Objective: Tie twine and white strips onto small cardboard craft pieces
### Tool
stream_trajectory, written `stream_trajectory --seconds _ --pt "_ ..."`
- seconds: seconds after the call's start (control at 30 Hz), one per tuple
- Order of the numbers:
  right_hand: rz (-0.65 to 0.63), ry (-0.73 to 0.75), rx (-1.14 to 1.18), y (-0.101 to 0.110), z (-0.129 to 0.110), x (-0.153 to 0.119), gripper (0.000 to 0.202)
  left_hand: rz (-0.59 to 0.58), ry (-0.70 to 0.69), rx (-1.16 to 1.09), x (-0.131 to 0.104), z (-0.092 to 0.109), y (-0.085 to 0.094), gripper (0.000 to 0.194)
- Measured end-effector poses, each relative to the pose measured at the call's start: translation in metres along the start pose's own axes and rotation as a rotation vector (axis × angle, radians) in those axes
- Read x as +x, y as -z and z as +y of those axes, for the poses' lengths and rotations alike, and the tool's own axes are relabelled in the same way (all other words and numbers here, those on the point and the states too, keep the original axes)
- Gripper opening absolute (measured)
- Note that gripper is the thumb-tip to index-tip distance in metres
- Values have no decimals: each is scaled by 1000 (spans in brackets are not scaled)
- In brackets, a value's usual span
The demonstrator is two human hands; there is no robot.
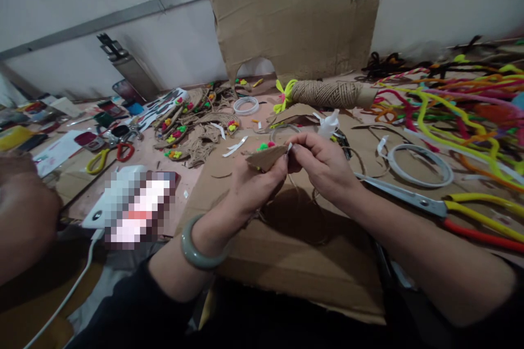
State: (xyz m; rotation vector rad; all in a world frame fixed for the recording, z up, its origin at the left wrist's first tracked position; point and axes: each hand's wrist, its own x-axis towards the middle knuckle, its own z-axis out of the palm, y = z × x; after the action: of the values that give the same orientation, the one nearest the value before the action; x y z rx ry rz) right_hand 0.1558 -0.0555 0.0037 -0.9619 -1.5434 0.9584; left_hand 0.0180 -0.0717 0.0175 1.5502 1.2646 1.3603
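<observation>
1. Both hands are up over the flat cardboard sheet [286,240], meeting in the middle. The left hand [254,182] has its fingers closed around a small brown cardboard piece [267,158], and the right hand [323,166] is pinching in at the piece's right tip, where a scrap of white tape [290,146] shows.

2. From the grips, this looks like peeling or pressing that white strip. It should go best with the left hand clamping the piece steady while the right works only with its fingertips.

3. Pull low and along the surface, I'd say, not straight up (thin card like this probably tears or curls easily).

4. Watch the pom-poms [265,146]: bright green and pink, sitting on the top edge of the piece just beside the left fingers. A careless squeeze could knock them loose.

5. The piece itself: pointed, leaf-like, plain brown, held tilted just above the sheet, roughly centre of view.

6. Around it: a jade-green bangle [198,253] on the left wrist, yellow-and-red scissors [442,208] lying to the right near the right forearm, and a twine spool [331,94] beyond the hands.

7. Similar decorated pieces [196,128] are heaped further left.
</observation>
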Motion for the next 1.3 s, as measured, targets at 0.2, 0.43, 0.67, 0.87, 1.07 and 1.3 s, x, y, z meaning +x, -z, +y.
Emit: stream_trajectory --seconds 0.2,0.43,0.67,0.87,1.07,1.3 --pt "19 -6 74 -2 1 0 15 -2 2 -3 2 7 3 12" --pt "-13 -20 95 0 -6 1 9 -65 170 51 3 39 9 11" --pt "-6 -23 46 3 -11 2 10 -106 200 38 5 36 9 5" --pt "14 -16 48 4 -9 2 21 -131 204 20 8 24 12 12" --pt "125 49 -24 3 -6 -1 13 -79 275 -72 11 26 11 7" --pt "79 152 -199 3 -7 -6 12 -49 266 -169 11 15 9 8"
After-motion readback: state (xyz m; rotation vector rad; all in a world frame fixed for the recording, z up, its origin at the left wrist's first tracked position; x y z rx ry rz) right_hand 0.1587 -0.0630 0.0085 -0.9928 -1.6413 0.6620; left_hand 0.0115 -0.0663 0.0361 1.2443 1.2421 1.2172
